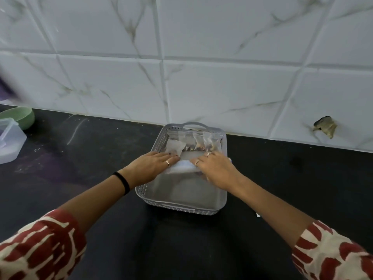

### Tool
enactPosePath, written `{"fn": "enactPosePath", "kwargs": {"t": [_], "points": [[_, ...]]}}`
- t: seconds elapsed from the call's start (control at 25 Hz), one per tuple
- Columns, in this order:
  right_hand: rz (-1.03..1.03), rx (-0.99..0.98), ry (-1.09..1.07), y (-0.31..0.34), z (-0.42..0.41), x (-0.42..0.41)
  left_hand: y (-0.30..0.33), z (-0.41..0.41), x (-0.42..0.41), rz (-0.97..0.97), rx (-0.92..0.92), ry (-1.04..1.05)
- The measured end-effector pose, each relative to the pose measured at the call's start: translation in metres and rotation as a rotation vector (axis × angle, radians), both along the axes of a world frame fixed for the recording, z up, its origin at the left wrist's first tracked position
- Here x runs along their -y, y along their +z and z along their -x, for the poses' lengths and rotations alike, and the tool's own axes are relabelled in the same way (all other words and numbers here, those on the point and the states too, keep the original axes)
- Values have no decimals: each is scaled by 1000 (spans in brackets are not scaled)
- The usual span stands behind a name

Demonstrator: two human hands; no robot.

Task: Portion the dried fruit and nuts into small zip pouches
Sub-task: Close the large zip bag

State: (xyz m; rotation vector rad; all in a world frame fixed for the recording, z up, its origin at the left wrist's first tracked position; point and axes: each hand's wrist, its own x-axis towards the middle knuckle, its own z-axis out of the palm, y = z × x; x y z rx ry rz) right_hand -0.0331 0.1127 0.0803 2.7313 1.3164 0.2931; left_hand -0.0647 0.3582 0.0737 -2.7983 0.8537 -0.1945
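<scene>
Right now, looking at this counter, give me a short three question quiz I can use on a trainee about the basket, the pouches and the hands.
1. True or false: the filled pouches stand at the near end of the basket, closest to the person.
2. Multiple choice: what lies at the far left of the counter? A) a kettle B) a green bowl and a clear plastic box C) a cutting board
3. Fill in: the left hand and right hand both reach into the ____.

Key
1. False: they stand at the far end, by the tiled wall.
2. B
3. basket
</scene>
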Motion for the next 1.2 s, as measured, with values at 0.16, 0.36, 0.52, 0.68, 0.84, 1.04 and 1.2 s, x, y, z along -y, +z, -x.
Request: {"fn": "enactPosePath", "kwargs": {"t": [0.16,0.36,0.52,0.68,0.84,1.04,1.2], "points": [[32,-355,-8,-26,16,-7,-22,5,-7,-159,-262,-97],[181,-591,-123,-31,25,-10,-33,4,-6,-127,-570,-70],[179,-865,-194,-40,23,-11,-32,2,-6,-157,-666,-37],[186,-906,-216,-42,25,-11,-22,8,0,-45,-752,36],[154,-813,-178,-44,38,-11,-21,15,1,-73,-724,41],[138,-794,-190,-39,47,-5,-22,18,7,-68,-732,21],[121,-795,-187,-42,62,8,-20,30,18,-88,-766,-4]]}}
